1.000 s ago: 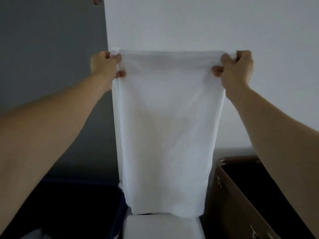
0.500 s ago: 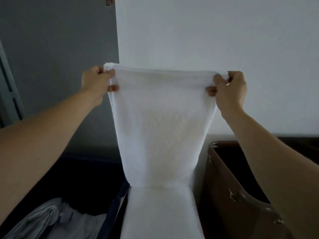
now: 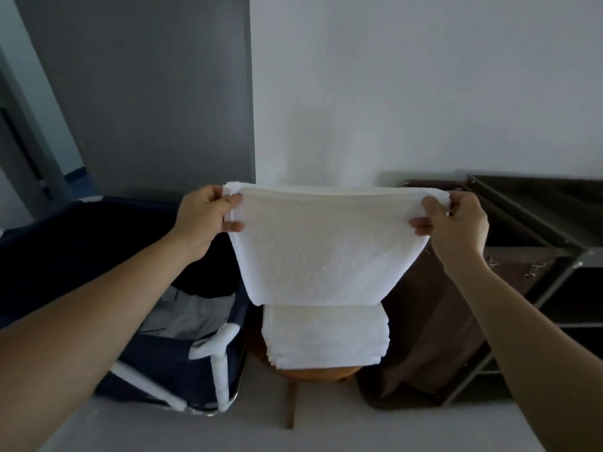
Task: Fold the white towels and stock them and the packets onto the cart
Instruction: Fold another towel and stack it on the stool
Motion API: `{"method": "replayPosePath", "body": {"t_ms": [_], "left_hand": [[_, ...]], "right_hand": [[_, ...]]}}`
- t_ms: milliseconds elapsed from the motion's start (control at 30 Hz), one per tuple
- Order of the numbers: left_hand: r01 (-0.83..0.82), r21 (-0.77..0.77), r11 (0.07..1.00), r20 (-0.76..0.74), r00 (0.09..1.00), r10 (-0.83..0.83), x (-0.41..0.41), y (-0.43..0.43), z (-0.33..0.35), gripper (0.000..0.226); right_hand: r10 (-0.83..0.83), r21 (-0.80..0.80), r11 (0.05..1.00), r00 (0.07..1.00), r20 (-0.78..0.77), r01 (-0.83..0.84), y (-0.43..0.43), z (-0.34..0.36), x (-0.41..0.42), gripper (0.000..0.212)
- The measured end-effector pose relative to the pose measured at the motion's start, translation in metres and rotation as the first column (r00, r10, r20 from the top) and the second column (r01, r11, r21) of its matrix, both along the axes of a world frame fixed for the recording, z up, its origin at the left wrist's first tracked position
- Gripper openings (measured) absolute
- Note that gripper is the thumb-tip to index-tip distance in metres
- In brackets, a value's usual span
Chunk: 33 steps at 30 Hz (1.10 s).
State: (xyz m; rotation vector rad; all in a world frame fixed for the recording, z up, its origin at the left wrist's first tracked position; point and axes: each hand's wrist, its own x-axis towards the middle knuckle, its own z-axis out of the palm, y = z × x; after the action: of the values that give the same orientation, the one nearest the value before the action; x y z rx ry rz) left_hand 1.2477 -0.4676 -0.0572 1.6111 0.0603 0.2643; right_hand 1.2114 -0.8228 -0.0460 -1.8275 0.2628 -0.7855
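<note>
Towel (image 3: 326, 252), white, folded: we pinch top corners w/ L hand (image 3: 202, 220) & R hand (image 3: 456, 225), fingers curled, over towel stack (image 3: 326, 337) on stool (image 3: 321, 374).

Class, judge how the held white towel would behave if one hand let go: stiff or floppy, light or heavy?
Probably floppy: the towel hangs limp between the left hand and right hand, so a freed corner would likely droop. Likely light: two corner pinches carry it. Its nubbly surface probably resists slipping.
</note>
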Motion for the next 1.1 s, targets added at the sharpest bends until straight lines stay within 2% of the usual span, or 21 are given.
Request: {"method": "replayPosePath", "body": {"t_ms": [267, 533, 667, 833, 967, 1100], "left_hand": [[-0.010, 0.104, 0.995, -0.073, 0.997, 0.018, -0.029, 0.002, -0.038, 0.021], [-0.008, 0.193, 0.981, -0.125, 0.992, 0.033, -0.006, -0.005, -0.080, 0.020], [-0.006, 0.201, 0.980, -0.176, 0.984, 0.042, 0.031, -0.013, -0.100, 0.014], [-0.005, 0.275, 0.961, -0.242, 0.967, 0.074, 0.105, -0.026, -0.135, 0.017], [-0.010, 0.320, 0.947, -0.356, 0.925, 0.130, 0.170, -0.041, -0.176, 0.018], [0.014, 0.326, 0.945, -0.511, 0.844, 0.163, 0.225, -0.052, -0.225, 0.020]], "right_hand": [[-0.026, -0.009, 1.000, 0.996, -0.081, 0.025, 0.002, -0.039, -0.041, 0.018], [-0.026, 0.002, 1.000, 0.987, -0.160, 0.027, -0.005, -0.079, -0.020, 0.017], [-0.032, -0.047, 0.999, 0.979, -0.203, 0.023, -0.012, -0.099, 0.021, 0.014], [-0.095, -0.164, 0.985, 0.947, -0.306, 0.046, -0.028, -0.136, 0.102, 0.018], [-0.122, -0.258, 0.966, 0.874, -0.471, -0.005, -0.043, -0.176, 0.177, 0.014], [-0.025, -0.210, 0.969, 0.789, -0.614, -0.133, -0.052, -0.223, 0.242, 0.015]]}}
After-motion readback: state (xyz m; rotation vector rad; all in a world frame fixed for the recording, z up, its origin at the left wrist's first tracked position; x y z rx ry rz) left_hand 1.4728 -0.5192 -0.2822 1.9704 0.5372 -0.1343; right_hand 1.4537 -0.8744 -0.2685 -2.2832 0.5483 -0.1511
